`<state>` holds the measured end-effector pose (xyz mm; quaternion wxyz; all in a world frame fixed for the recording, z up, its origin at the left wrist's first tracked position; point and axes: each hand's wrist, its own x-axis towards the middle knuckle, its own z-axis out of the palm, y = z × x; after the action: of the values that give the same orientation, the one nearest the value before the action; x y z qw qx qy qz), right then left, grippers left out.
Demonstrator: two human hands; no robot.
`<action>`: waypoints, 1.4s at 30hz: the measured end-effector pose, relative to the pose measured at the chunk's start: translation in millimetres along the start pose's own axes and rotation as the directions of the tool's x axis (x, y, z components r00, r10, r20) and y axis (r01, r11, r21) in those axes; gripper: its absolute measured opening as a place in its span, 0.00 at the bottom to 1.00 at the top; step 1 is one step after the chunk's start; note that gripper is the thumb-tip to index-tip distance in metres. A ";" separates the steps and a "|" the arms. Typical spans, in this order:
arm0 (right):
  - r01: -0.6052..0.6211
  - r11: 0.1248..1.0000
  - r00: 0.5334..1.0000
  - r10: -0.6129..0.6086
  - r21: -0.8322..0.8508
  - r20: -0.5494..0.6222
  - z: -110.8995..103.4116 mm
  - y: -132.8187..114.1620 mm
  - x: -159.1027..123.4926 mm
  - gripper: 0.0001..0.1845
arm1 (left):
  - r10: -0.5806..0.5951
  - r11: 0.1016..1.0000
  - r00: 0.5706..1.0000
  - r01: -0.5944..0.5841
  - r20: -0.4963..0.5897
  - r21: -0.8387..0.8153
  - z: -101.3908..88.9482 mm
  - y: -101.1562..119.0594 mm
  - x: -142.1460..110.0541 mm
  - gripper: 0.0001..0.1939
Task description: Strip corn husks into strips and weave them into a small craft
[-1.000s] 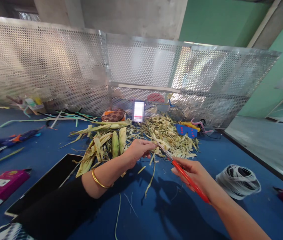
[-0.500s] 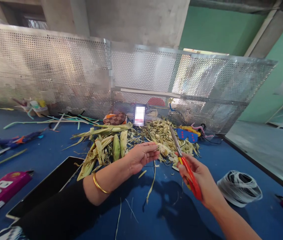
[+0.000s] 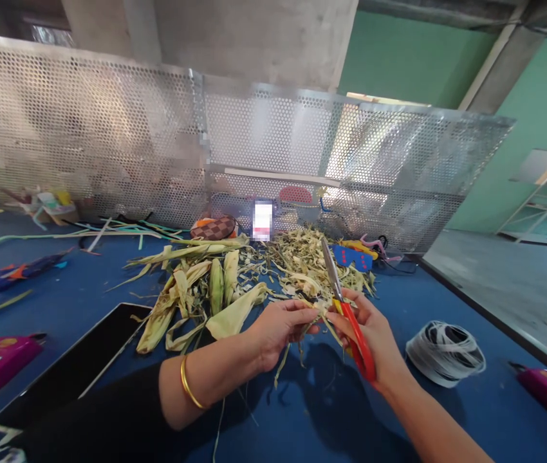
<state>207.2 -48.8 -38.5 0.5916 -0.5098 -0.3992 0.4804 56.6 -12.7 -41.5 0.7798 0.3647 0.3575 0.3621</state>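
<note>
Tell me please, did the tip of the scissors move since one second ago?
Yes, the tip of the scissors moved to the right, nearer to the blue piece with red dots.

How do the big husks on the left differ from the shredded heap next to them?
The big husks are long, broad pieces, while the shredded heap is narrow, curled scraps. The big husks include a green piece; the shredded heap looks mostly pale yellow-brown. Both are plant material lying on the blue table.

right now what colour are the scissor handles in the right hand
The scissor handles are red with yellow parts, seen best in the head view.
</note>
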 end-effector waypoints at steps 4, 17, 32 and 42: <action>-0.001 0.998 1.000 0.000 -0.057 -0.008 -0.2 -1.5 -1.4 0.36 | 0.042 0.996 0.999 -0.045 0.032 0.072 1.0 -0.2 -1.1 0.15; 0.270 0.856 0.960 -0.275 -0.441 0.054 -18.5 -4.2 1.0 0.33 | 0.216 0.972 0.955 -0.230 -0.202 -0.050 -16.6 47.1 6.5 0.05; 0.197 0.648 0.978 -0.178 -0.736 0.105 -11.1 -4.4 -1.8 0.28 | 0.313 0.912 0.884 -0.382 -0.348 -0.151 -20.0 56.4 6.7 0.04; 0.202 0.678 0.978 -0.173 -0.706 0.114 -8.3 -2.1 -3.2 0.28 | 0.262 0.952 0.930 -0.292 -0.256 -0.087 -15.6 38.9 7.5 0.06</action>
<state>214.9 -53.8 -37.7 0.3857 -0.6463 -0.6153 0.2342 35.6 16.7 -19.0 0.6925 0.3161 0.3713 0.5317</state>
